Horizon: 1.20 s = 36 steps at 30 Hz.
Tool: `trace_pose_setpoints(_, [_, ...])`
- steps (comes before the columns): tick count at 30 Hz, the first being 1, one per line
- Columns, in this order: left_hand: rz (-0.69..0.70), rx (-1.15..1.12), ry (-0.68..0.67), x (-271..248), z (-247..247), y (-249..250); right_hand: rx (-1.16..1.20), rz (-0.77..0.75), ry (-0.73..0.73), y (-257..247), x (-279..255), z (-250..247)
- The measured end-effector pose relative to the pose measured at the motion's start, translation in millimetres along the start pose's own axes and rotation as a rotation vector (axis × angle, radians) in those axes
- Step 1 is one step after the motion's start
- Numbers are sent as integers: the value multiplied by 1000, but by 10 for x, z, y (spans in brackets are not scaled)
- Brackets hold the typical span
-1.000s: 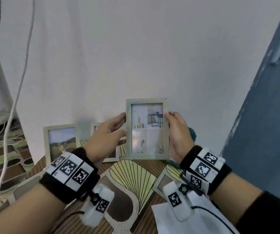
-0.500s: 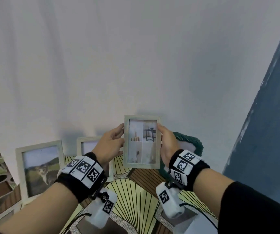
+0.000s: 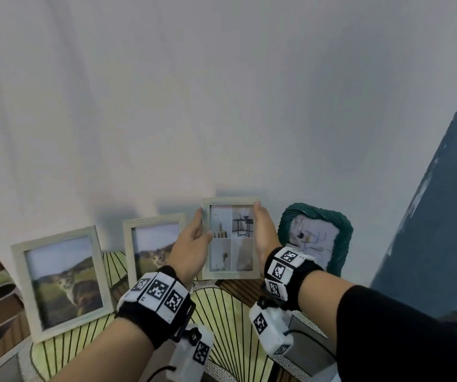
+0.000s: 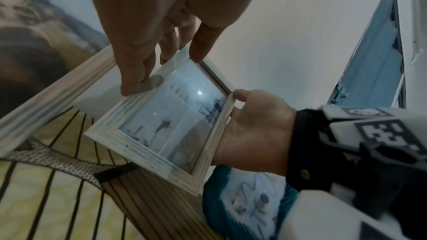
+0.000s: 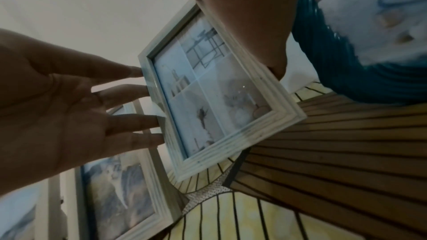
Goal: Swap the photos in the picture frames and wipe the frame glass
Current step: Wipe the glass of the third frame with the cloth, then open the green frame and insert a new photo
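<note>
A small whitewashed picture frame [image 3: 231,267] with a four-panel interior photo stands upright close to the white wall, held between both hands. My left hand [image 3: 202,227] pinches its left edge, thumb on the front and fingers behind; the left wrist view shows the same hand [image 4: 161,65] on that frame [image 4: 148,152]. My right hand [image 3: 259,219] grips the right edge, its thumb lying along the front moulding. In the right wrist view the right hand [image 5: 254,43] covers the upper right of the frame [image 5: 265,116]. I cannot tell whether the bottom edge touches the table.
Two pale frames with cat landscape photos, a large one [image 3: 62,282] and a smaller one [image 3: 152,244], lean on the wall at left. A teal frame [image 3: 340,244] leans at right. A fan-patterned cloth [image 3: 221,307] covers the table, with a grey backing board [image 3: 307,343] near me. A blue panel [image 3: 442,216] stands far right.
Both hands carried the small frame away from me and down toward the wall, into the gap between the smaller cat frame and the teal frame. The grip is unchanged.
</note>
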State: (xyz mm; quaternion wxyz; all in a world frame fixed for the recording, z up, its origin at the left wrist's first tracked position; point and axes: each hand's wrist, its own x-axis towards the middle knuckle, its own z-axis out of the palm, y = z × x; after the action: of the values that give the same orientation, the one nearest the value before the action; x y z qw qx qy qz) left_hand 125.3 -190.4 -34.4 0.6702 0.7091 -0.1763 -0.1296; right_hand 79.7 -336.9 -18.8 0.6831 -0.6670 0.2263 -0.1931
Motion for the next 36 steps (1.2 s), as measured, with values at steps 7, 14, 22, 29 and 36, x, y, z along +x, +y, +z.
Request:
trace_pose_setpoints(7, [-38, 59, 5, -43, 72, -203, -153, -34, 82, 218, 28, 43])
trace_pose_setpoints(14, [-36, 155, 11, -81, 73, -67, -204, -27, 34, 192, 17, -16])
trace_pose_setpoints(22, [67, 149, 30, -376, 90, 586, -204, 56, -66, -340, -266, -256])
trace_pose_setpoints(29, [216, 115, -5, -705, 368, 1011, -33, -6, -60, -892, -926, -959])
trace_pose_setpoints(36, [113, 201, -117, -405, 1095, 738, -358, -51, 231, -710, -849, -1740])
